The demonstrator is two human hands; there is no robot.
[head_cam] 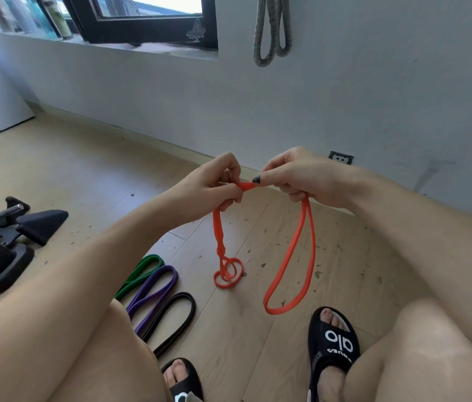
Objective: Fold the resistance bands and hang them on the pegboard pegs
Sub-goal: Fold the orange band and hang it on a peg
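Orange band point(290, 256) is held above the floor point(243, 329): we pinch its top between our left hand point(214, 188) and right hand point(295, 178), both grasping it. One twisted end dangles from the left, a long loop from the right. Green point(142, 271), purple point(153, 291) and black point(174, 317) bands lie side by side on the floor.

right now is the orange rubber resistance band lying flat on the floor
No, both the left hand and the right hand hold the orange rubber resistance band up.

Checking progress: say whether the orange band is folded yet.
Not folded: orange band hangs from both hands, one end twisted and coiled on the floor.
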